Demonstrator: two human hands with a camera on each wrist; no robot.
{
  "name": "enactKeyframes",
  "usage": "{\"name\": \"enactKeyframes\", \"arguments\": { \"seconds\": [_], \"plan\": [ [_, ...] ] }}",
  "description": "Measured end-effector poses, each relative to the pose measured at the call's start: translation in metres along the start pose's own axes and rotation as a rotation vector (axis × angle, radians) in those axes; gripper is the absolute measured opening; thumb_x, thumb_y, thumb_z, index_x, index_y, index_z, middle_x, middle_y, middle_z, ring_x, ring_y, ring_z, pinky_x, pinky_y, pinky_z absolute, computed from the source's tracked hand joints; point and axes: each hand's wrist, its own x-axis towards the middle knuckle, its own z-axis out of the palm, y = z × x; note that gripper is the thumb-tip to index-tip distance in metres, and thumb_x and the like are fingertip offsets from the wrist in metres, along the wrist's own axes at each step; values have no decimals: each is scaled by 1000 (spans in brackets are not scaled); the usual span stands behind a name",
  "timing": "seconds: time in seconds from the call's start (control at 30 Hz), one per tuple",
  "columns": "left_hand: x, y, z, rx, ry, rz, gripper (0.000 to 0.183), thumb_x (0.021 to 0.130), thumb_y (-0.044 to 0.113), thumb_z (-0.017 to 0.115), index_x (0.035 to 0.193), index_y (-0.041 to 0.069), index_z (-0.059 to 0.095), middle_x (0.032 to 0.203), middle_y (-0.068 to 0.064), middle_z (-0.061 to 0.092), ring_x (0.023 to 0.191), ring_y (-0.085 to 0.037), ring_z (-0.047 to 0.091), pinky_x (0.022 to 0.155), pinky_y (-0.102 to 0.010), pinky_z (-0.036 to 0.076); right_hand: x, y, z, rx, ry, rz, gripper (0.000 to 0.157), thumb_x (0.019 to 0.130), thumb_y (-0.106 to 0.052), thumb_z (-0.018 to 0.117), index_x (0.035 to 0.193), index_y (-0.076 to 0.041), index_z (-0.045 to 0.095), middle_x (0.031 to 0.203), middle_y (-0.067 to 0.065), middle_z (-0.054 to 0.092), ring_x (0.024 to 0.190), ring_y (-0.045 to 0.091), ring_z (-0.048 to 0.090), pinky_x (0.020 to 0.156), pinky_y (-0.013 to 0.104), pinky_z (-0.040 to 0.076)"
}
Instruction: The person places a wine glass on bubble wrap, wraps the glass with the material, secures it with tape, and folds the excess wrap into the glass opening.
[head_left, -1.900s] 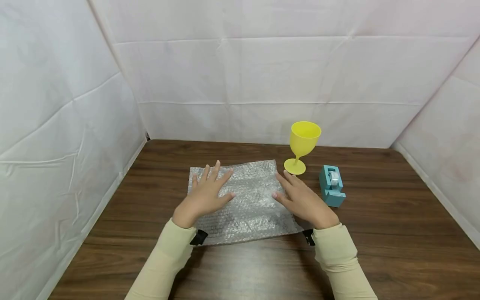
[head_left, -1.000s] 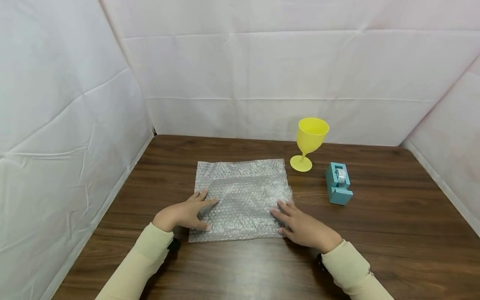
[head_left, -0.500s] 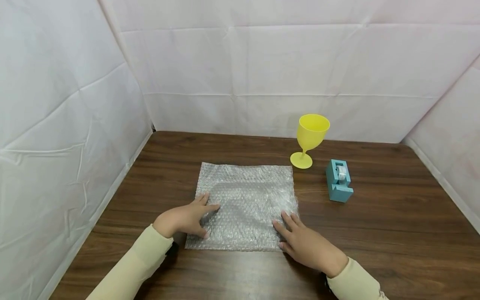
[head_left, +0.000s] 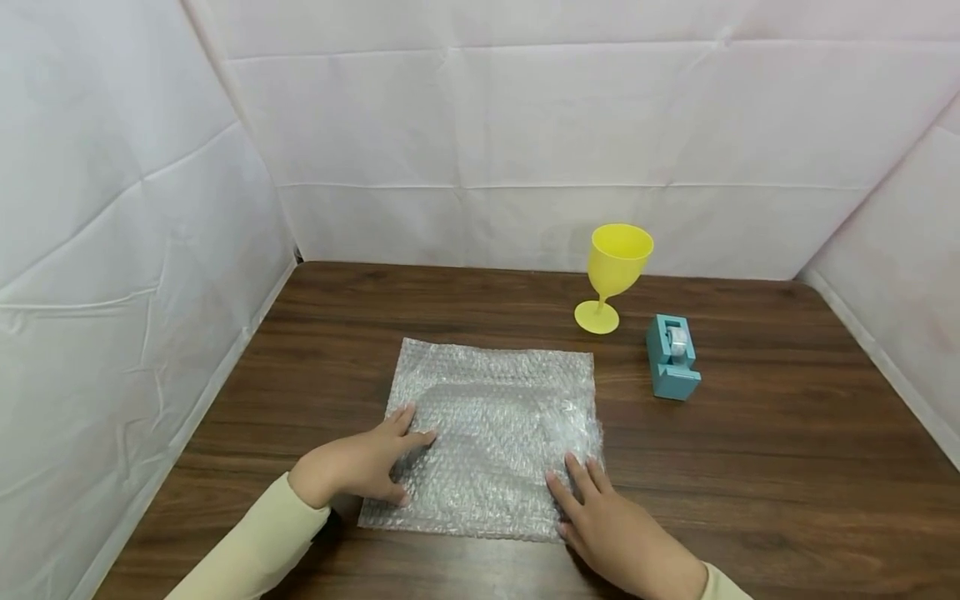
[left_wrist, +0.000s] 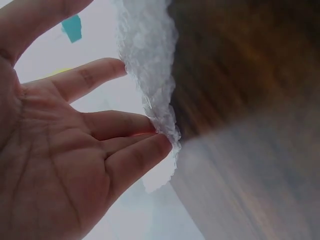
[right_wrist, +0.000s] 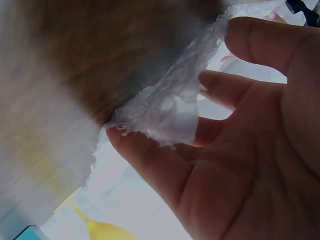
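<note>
A sheet of clear bubble wrap (head_left: 495, 417) lies flat on the wooden table in the head view. On its left edge rests my left hand (head_left: 363, 462), fingers spread; the left wrist view has the fingertips (left_wrist: 162, 142) touching the bubble wrap's edge. My right hand (head_left: 618, 533) lies over the lower right corner with its fingers extended. In the right wrist view the right hand's fingers (right_wrist: 145, 155) touch the sheet's rim from the side. Neither hand is curled round the wrap.
Behind the sheet's right corner stands a yellow goblet (head_left: 617, 262), upright. A teal tape dispenser (head_left: 672, 358) with a roll of clear tape sits to its right. White cloth walls (head_left: 465, 125) enclose the back and sides of the brown wooden table (head_left: 787, 433).
The hands moved apart from above the sheet to its left and right edges. Both hands and the bubble wrap then slid nearer the table's front. Goblet and dispenser stay put.
</note>
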Motion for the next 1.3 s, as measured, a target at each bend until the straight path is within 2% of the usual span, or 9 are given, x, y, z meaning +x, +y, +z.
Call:
{"name": "enactKeyframes", "arguments": {
  "seconds": [0.3, 0.47, 0.63, 0.73, 0.83, 0.9, 1.03, 1.17, 1.3],
  "plan": [
    [2, 0, -3, 22, -31, -12, 83, 80, 22, 79, 150, 19, 35, 160, -21, 0, 148, -36, 5, 109, -51, 36, -2, 0, 2, -8, 12, 6, 53, 98, -35, 54, 143, -8, 47, 148, 24, 38, 131, 50, 40, 85, 54, 52],
    [1, 4, -9, 94, -24, 12, 78, 81, 28, 78, 148, 17, 40, 159, -24, 9, 145, -44, 13, 108, -58, 34, -5, 1, -1, 6, 45, -5, 53, 98, -35, 53, 143, -8, 46, 150, 24, 35, 132, 51, 38, 93, 54, 48],
    [6, 15, -28, 187, 12, 58, 62, 89, 36, 69, 140, 10, 47, 154, -23, 24, 140, -46, 26, 107, -62, 32, -6, 0, -11, -54, 135, -14, 54, 95, -38, 58, 141, -10, 49, 152, 21, 33, 136, 48, 35, 94, 51, 49],
    [14, 24, -45, 191, 39, 104, 60, 93, 37, 63, 142, 8, 44, 155, -22, 25, 142, -45, 23, 110, -62, 26, -8, 3, -25, -80, 210, -10, 55, 94, -38, 61, 140, -11, 51, 152, 20, 34, 135, 45, 38, 93, 52, 49],
    [30, 31, -62, 169, 97, 186, 63, 96, 37, 59, 148, 10, 36, 156, -21, 23, 143, -44, 22, 111, -62, 24, -6, 14, -42, -60, 287, 20, 61, 94, -41, 59, 144, -10, 45, 155, 18, 30, 137, 44, 35, 96, 54, 46],
    [43, 37, -73, 117, 154, 249, 65, 97, 36, 57, 151, 12, 30, 157, -19, 22, 144, -41, 21, 112, -61, 25, -1, 26, -56, 7, 324, 56, 67, 95, -43, 57, 149, -10, 35, 157, 17, 23, 140, 43, 30, 101, 56, 40],
    [77, 50, -88, -79, 275, 348, 65, 101, 39, 48, 155, 17, 20, 160, -12, 19, 147, -33, 19, 115, -56, 24, 17, 61, -83, 235, 359, 126, 76, 98, -46, 50, 156, -16, 10, 161, 12, 6, 146, 41, 13, 111, 62, 24],
    [112, 65, -95, -280, 370, 387, 64, 102, 48, 38, 155, 23, 15, 161, -6, 17, 147, -28, 21, 116, -52, 25, 41, 96, -99, 450, 433, 162, 76, 101, -46, 43, 155, -21, -4, 162, 7, -4, 149, 35, 2, 113, 64, 13],
    [143, 78, -98, -451, 431, 380, 63, 101, 53, 34, 155, 28, 13, 159, -5, 23, 143, -28, 30, 112, -50, 32, 64, 124, -105, 580, 506, 194, 75, 102, -48, 37, 154, -22, -10, 162, 8, -7, 149, 36, 2, 113, 65, 14]
  ]
}}
